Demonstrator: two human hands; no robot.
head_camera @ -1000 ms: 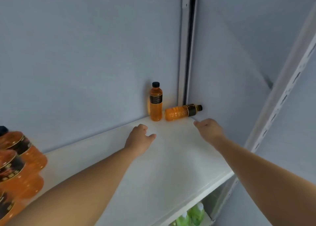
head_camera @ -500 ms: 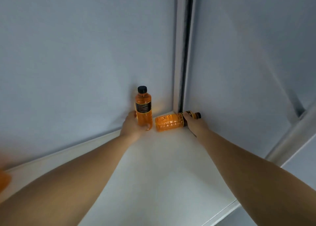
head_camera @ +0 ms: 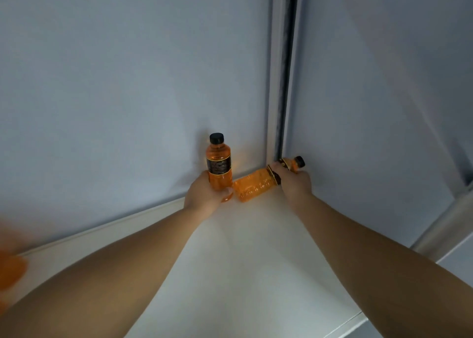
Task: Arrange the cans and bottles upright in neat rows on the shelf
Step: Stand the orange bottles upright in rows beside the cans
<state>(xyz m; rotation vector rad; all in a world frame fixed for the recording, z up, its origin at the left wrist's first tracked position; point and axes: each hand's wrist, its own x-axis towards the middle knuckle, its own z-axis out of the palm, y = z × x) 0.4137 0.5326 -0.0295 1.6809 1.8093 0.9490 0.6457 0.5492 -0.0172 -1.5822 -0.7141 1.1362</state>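
Left hand (head_camera: 203, 195) grips the upright bottle (head_camera: 219, 167) steady; right hand (head_camera: 294, 181) clasps the fallen bottle (head_camera: 256, 187), likely to stand it up

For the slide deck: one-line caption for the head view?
Left hand grips upright orange bottle; right hand grips toppled orange bottle in the shelf corner.

I seem to be at a shop-style display shelf, judging by the bare white shelf board (head_camera: 245, 273), the plain pale back panels meeting at a metal upright (head_camera: 277, 81), and identical orange drink bottles (head_camera: 218, 166) stocked on it.
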